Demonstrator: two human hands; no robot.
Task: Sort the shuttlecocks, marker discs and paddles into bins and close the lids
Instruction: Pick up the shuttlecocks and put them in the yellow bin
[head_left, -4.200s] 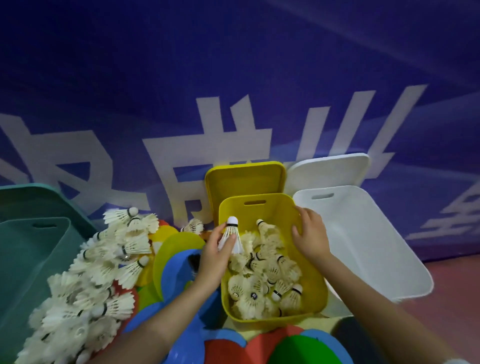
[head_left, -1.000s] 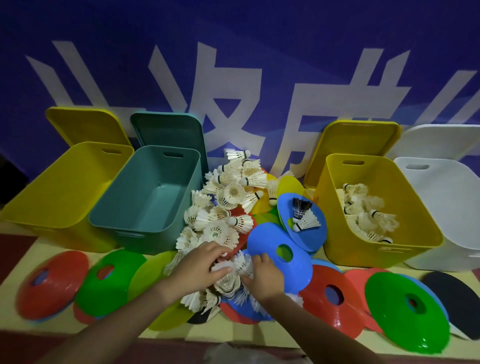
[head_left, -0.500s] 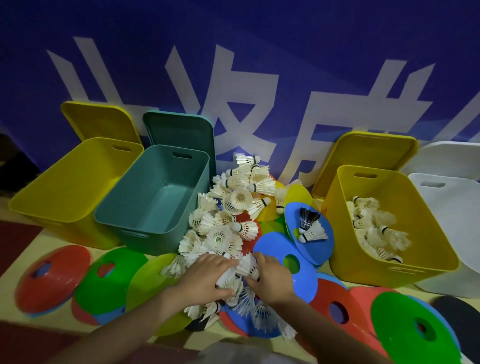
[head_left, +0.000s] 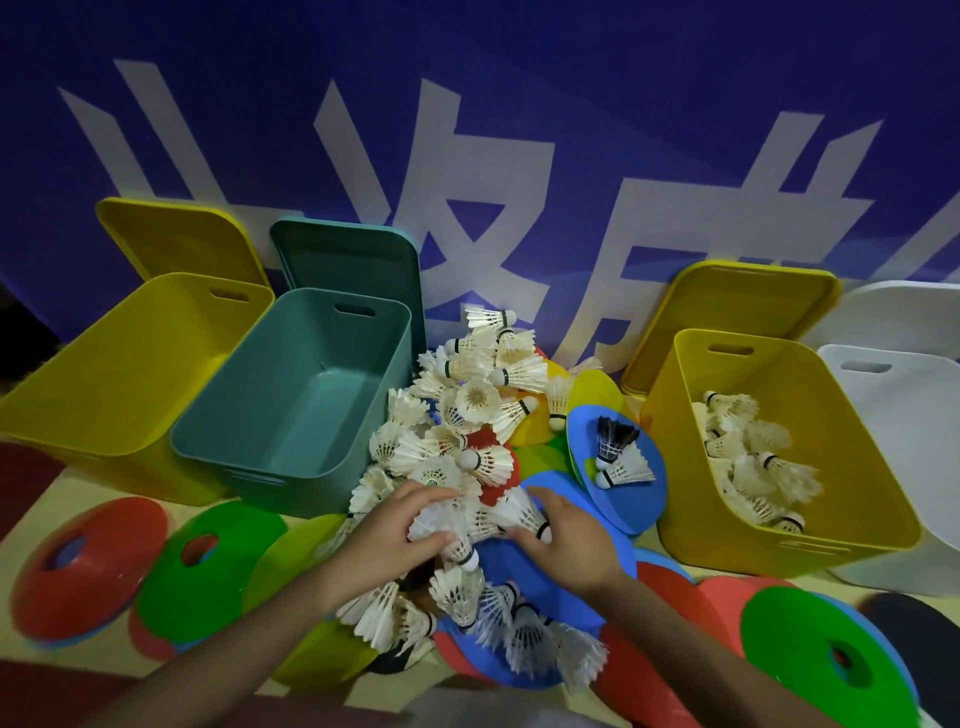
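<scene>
A blue banner with large white characters fills the background, and four bins stand along its foot with their lids propped upright behind them: a yellow bin at far left, a teal bin touching it, a second yellow bin to the right holding a layer of shuttlecocks, and a white bin at the frame edge. Between the teal and right yellow bins a heap of white shuttlecocks spills forward over overlapping marker discs in red, green, yellow and blue; one tilted blue disc carries a black shuttlecock and a white one. A dark paddle shows at far right. Both forearms reach in from below, converging on the near end of the heap. The left hand is palm down with fingers and thumb curled around a cluster of shuttlecocks. The right hand faces it, fingers bent, pinching a shuttlecock at its cork.
</scene>
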